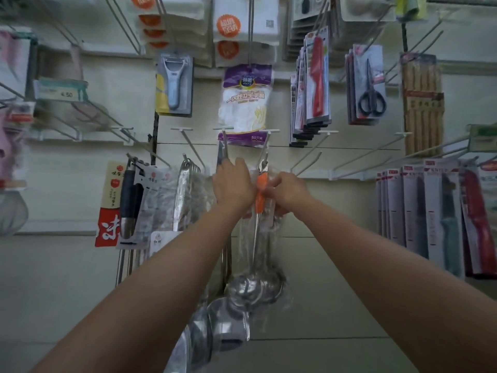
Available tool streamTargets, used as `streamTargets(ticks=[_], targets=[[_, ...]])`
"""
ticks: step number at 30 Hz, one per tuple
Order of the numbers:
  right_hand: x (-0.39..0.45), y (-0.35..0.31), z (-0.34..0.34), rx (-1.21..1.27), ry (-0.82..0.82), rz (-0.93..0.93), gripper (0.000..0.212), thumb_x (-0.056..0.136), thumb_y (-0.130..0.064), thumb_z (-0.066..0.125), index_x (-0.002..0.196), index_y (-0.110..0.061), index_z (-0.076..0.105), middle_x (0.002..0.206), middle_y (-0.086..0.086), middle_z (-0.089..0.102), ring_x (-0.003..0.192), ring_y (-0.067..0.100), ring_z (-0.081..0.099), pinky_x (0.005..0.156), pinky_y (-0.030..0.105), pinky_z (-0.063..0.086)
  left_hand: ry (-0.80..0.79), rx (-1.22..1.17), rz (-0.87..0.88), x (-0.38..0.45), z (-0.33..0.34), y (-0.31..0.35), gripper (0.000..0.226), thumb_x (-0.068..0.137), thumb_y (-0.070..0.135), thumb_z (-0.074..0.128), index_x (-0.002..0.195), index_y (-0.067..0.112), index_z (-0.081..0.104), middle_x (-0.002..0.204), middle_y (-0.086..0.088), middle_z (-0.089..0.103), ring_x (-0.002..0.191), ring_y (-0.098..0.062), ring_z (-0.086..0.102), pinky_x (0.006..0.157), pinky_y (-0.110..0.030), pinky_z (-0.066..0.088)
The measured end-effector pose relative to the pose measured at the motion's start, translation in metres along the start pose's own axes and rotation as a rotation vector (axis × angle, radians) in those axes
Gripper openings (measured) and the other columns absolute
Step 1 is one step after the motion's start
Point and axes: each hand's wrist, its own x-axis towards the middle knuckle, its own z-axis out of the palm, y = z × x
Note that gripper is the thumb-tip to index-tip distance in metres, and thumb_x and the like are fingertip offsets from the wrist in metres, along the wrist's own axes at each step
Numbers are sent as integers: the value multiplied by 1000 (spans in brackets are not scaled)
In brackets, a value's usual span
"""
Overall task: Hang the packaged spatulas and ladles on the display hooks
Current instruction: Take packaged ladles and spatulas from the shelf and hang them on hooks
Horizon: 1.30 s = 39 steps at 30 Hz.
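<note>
Both hands up at the display wall. Left hand (232, 181) curls around a hook (225, 146), probably steadying it or the packages already there; what its grip holds is hidden. Right hand (289, 189) pinches the top of a bagged ladle (258, 238) by its orange handle (261, 192), grip closed on it, lifting the hanging hole toward a second hook (265, 146) just above. Ladle bowl hangs low in clear plastic. More packaged utensils (185, 189) hang left. Not yet clearly threaded.
</note>
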Motion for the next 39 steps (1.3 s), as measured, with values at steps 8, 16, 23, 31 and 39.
streamTargets(ticks=[8,16,23,31,39], targets=[[-27,37,-8,76,1,98,15,90,-14,55,102,-16,47,104,18,64,71,26,63,72,39,56,-172,-352,86,-58,16,27,23,83,7,54,105,0,51,89,-18,61,79,-33,62,63,-39,51],[-73,102,-15,-20,-22,229,33,90,-12,58,121,-6,49,105,13,57,73,24,61,77,40,58,-397,-452,73,-124,64,50,19,78,7,61,92,0,52,86,-23,67,80,-36,66,73,-47,54],[-110,176,-11,9,-70,337,18,89,-11,60,105,-5,57,91,14,63,66,24,62,69,36,55,-528,-371,99,-179,113,59,20,81,12,58,98,2,53,86,-17,67,89,-32,63,68,-35,46],[-141,246,1,-5,-144,464,19,90,-5,55,73,-9,60,90,18,67,70,26,63,70,35,55,-677,-352,-15,-245,169,58,36,82,26,63,108,6,49,98,-19,65,91,-35,62,74,-38,49],[-174,324,9,18,-184,627,13,88,-10,62,75,-7,61,82,14,65,58,16,60,63,31,56,-848,-311,-39,-298,238,64,34,82,32,63,108,14,52,103,-11,65,98,-29,61,79,-36,49]])
